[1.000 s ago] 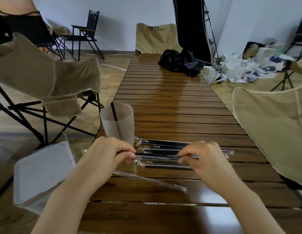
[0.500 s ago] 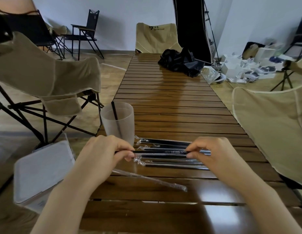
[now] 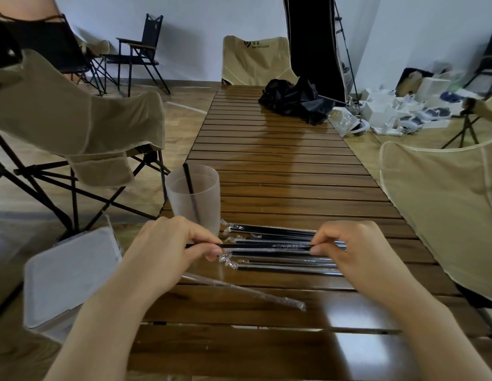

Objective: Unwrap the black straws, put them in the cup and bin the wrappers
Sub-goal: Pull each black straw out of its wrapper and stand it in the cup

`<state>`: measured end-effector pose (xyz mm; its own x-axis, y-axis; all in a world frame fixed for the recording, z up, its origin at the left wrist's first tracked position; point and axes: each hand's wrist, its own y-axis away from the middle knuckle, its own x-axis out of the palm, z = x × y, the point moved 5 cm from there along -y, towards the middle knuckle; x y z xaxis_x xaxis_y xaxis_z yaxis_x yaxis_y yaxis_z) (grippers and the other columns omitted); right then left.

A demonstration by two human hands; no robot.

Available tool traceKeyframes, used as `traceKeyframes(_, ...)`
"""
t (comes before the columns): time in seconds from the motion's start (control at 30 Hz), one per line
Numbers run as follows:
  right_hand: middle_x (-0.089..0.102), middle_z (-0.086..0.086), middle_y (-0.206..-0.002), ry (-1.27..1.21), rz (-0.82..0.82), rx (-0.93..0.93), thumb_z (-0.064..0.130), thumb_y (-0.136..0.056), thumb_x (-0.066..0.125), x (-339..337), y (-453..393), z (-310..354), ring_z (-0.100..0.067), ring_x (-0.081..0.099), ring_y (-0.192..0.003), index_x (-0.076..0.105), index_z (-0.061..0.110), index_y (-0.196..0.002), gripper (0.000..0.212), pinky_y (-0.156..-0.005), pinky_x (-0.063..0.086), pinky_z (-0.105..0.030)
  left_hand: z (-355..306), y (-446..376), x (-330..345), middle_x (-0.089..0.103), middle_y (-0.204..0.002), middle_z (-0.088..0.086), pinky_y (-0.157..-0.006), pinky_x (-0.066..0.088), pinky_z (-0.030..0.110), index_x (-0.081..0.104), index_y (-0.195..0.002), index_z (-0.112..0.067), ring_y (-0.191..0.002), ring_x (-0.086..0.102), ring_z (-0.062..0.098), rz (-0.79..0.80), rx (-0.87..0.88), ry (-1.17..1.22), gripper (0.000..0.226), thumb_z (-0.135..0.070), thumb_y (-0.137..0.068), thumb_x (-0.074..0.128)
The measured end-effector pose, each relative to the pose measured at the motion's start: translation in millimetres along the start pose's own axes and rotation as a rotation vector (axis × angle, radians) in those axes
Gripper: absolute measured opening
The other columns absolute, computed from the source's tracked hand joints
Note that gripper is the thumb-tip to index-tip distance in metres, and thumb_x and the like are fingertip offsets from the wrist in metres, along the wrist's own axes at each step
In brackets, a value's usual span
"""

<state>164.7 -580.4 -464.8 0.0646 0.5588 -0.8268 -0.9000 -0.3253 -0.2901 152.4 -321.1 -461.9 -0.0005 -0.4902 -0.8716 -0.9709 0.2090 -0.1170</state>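
Note:
A frosted plastic cup stands on the slatted wooden table with one black straw leaning in it. Several wrapped black straws lie in a row right of the cup. My left hand pinches the bare end of one black straw, held level above the row. My right hand pinches the clear wrapper bunched on that same straw. An empty clear wrapper lies on the table nearer to me.
A white lidded bin stands on the floor beside the table's left edge, under my left forearm. Beige folding chairs stand left, right and at the far end. A black bag lies on the table's far part.
My right hand has slid to the right along the held straw, taking the wrapper with it. More bare black straw now shows between the hands. My left hand has stayed in place.

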Motion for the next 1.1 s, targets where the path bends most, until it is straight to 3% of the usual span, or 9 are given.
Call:
traceKeyframes(0.13,0.063,0.015,-0.064,0.008,-0.008,-0.010,0.014,-0.081,0.071,0,1,-2,-0.002,0.059,-0.073,0.061,0.034,-0.065,0.027,-0.061,0.040,-0.006,1,1,1,0.059,-0.058,-0.037,-0.058,0.039,0.005,0.070,-0.085,-0.049,-0.074,0.055,-0.022,0.008,-0.003,0.007,0.008,-0.044,-0.082,0.066)
traceKeyframes(0.23,0.064,0.014,-0.064,0.033,-0.028,0.009,0.012,-0.079,0.072,-4,1,-10,-0.004,0.059,-0.070,0.062,0.033,-0.064,0.027,-0.063,0.042,-0.011,5,1,-1,0.058,-0.057,-0.038,-0.059,0.038,0.008,0.072,-0.086,-0.046,-0.072,0.054,-0.023,-0.010,-0.019,0.002,0.008,-0.042,-0.082,0.067)
traceKeyframes(0.33,0.065,0.014,-0.064,0.048,-0.022,0.040,0.013,-0.079,0.072,-9,3,-19,-0.001,0.060,-0.073,0.065,0.031,-0.065,0.024,-0.066,0.041,-0.007,10,2,-3,0.060,-0.059,-0.037,-0.058,0.036,0.009,0.074,-0.086,-0.045,-0.068,0.056,-0.019,-0.005,-0.042,-0.013,0.008,-0.042,-0.082,0.067)
traceKeyframes(0.43,0.064,0.014,-0.062,0.066,-0.022,0.061,0.011,-0.078,0.073,-15,5,-26,0.002,0.059,-0.075,0.066,0.027,-0.065,0.022,-0.066,0.038,-0.002,17,3,-8,0.066,-0.072,-0.032,-0.076,0.050,0.018,0.071,-0.083,-0.050,-0.076,0.060,-0.012,-0.020,-0.075,-0.061,0.007,-0.045,-0.081,0.067)
traceKeyframes(0.6,0.064,0.018,-0.066,0.076,-0.042,0.122,0.010,-0.074,0.075,-23,10,-41,-0.001,0.059,-0.072,0.065,0.029,-0.062,0.025,-0.063,0.039,-0.006,24,7,-14,0.068,-0.092,-0.030,-0.086,0.047,0.021,0.066,-0.097,-0.055,-0.087,0.056,-0.011,-0.039,-0.137,-0.198,0.015,-0.051,-0.083,0.064)
traceKeyframes(0.7,0.064,0.016,-0.064,0.060,-0.027,0.110,0.009,-0.075,0.074,-20,8,-38,0.004,0.058,-0.073,0.066,0.027,-0.063,0.024,-0.063,0.037,-0.002,9,6,-5,0.067,-0.112,-0.025,-0.105,0.043,0.039,0.061,-0.113,-0.052,-0.111,0.056,-0.001,0.001,-0.124,-0.161,0.033,-0.056,-0.080,0.060)
traceKeyframes(0.77,0.063,0.015,-0.060,0.033,-0.016,0.099,0.009,-0.077,0.074,-17,6,-33,0.005,0.058,-0.073,0.066,0.029,-0.064,0.025,-0.064,0.037,-0.001,-9,3,2,0.065,-0.114,-0.025,-0.105,0.042,0.044,0.060,-0.114,-0.053,-0.116,0.055,0.003,0.000,-0.061,-0.144,0.039,-0.062,-0.077,0.053)
traceKeyframes(0.97,0.065,0.018,-0.070,-0.013,0.056,0.060,0.014,-0.081,0.071,2,0,-16,0.004,0.059,-0.078,0.061,0.040,-0.069,0.030,-0.066,0.039,-0.003,-57,-5,19,0.069,-0.107,-0.022,-0.103,0.042,0.028,0.067,-0.112,-0.043,-0.104,0.059,-0.006,-0.037,0.158,-0.126,0.026,-0.048,-0.091,0.054)
traceKeyframes(1.1,0.062,0.021,-0.080,0.031,0.079,0.022,0.024,-0.081,0.070,10,-1,-8,0.001,0.058,-0.080,0.063,0.043,-0.080,0.020,-0.072,0.044,-0.021,-58,-4,23,0.071,-0.105,-0.019,-0.099,0.045,0.025,0.068,-0.112,-0.039,-0.100,0.061,-0.005,-0.038,0.183,-0.116,0.025,-0.045,-0.093,0.053)
